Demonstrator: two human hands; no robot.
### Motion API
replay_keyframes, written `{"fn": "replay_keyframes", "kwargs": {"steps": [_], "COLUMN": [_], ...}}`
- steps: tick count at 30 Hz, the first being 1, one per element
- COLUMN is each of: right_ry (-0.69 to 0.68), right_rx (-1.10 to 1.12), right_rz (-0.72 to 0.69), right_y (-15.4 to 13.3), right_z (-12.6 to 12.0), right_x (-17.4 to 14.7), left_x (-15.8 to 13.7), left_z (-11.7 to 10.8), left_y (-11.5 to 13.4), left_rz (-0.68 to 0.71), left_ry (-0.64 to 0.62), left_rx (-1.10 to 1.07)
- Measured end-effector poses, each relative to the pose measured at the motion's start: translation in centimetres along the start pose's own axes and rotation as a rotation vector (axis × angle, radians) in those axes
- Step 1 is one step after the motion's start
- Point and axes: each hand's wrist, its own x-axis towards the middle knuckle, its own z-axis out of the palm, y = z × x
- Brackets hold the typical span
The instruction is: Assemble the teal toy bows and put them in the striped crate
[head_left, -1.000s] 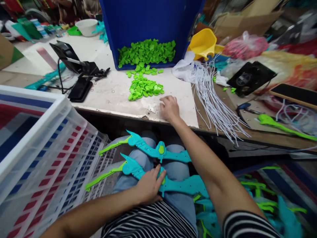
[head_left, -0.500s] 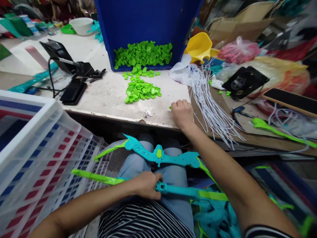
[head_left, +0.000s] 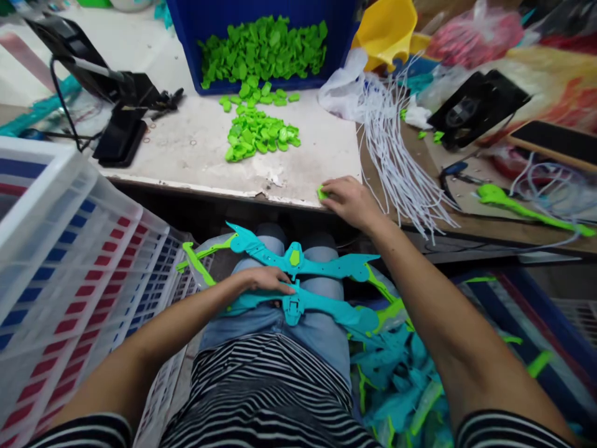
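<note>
Across my lap lie two turquoise toy bows with lime-green limbs. The farther toy bow (head_left: 321, 267) has a green piece set in its middle. My left hand (head_left: 268, 281) is closed around the nearer toy bow (head_left: 326, 303), left of its centre, where an uncovered square fitting shows. At the table's front edge, my right hand (head_left: 351, 199) pinches a small green plastic piece (head_left: 321, 193) between thumb and fingers. A loose pile of similar green pieces (head_left: 259, 134) lies on the table beyond it.
A blue bin (head_left: 186, 50) tipped towards me spills green pieces onto the table. White cords (head_left: 396, 155) hang over the edge at right. At left stand a plastic crate (head_left: 93, 249) and a black phone stand (head_left: 121, 134). More turquoise bow parts (head_left: 396, 386) are heaped low on the right.
The nearer bow has turned over and moved up against the farther one, with my left hand still on it. My right hand has opened out from a fist-like curl, showing the green piece.
</note>
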Motion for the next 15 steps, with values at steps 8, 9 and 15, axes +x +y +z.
{"fn": "replay_keyframes", "kwargs": {"steps": [8,9,15], "right_ry": [0.024,0.021,0.08], "right_rx": [0.197,0.179,0.061], "right_rz": [-0.129,-0.115,-0.069], "right_y": [-12.0,-12.9,-14.5], "right_z": [4.0,4.8,7.2], "right_x": [-13.9,-15.6,-19.1], "left_x": [0.3,0.4,0.4], "left_z": [0.0,0.1,0.6], "left_y": [-0.8,-0.9,-0.9], "left_rz": [0.0,-0.01,-0.032], "left_ry": [0.024,0.011,-0.05], "left_rx": [-0.065,-0.096,-0.262]}}
